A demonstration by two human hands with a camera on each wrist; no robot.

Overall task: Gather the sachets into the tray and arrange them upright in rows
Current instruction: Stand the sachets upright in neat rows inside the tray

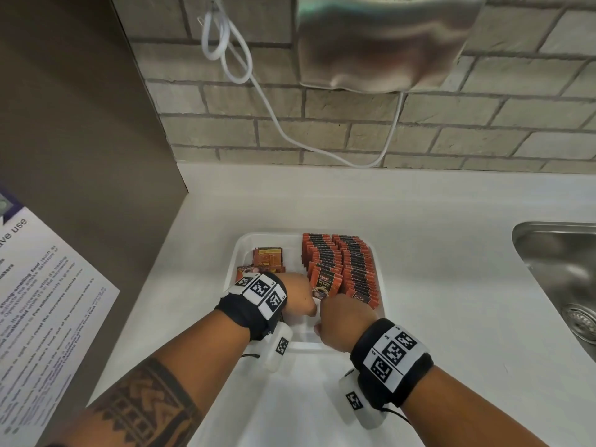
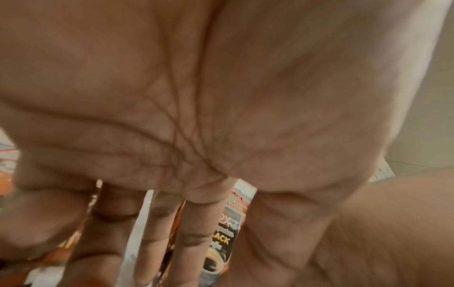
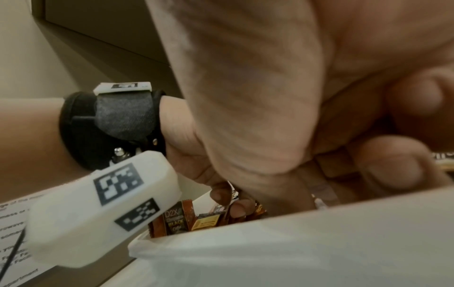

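Observation:
A white tray [image 1: 239,253] sits on the white counter. Two upright rows of orange-and-black sachets [image 1: 353,266] fill its right half, and a few loose sachets [image 1: 267,258] lie flat at its left. My left hand [image 1: 298,298] is inside the tray at the near end of the rows. Its fingers [image 2: 157,233] and thumb hold a "Black Coffee" sachet [image 2: 221,238] among others. My right hand [image 1: 342,321] is beside it over the tray's near wall [image 3: 294,252], fingers curled and thumb down, pinching a brown sachet edge [image 3: 321,186] that is mostly hidden.
A steel sink [image 1: 561,269] is set into the counter at the right. A printed notice [image 1: 48,301] hangs on the brown panel at the left. A hand dryer [image 1: 380,43] and its white cable [image 1: 274,108] hang on the brick wall behind.

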